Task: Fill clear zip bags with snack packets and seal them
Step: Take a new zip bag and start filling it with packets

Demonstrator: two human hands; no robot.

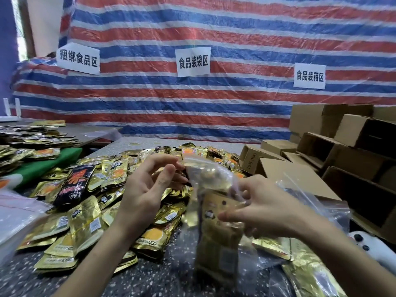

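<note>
bag held in both hands over the counter

a clear bag (211, 232), blurred and with gold packets seen inside it, is held upright above the speckled counter (150, 279), in front of a heap (90, 217) of more gold packets. its top edge is pinched by the curled thumb and fingertips of the left hand (147, 189). its middle is gripped from the right by the right hand (263, 211), with the thumb laid across the front and the fingers curled behind. whether the zip is closed cannot be told. a black packet (77, 183) is seen lying on the heap at the left. loose clear bags (310, 196) lie just right of the right hand, with a white controller (368, 245) near them. open boxes (342, 151) are stacked at the right. a striped tarp (214, 99) bearing three paper signs (193, 62) is hung behind.
</note>
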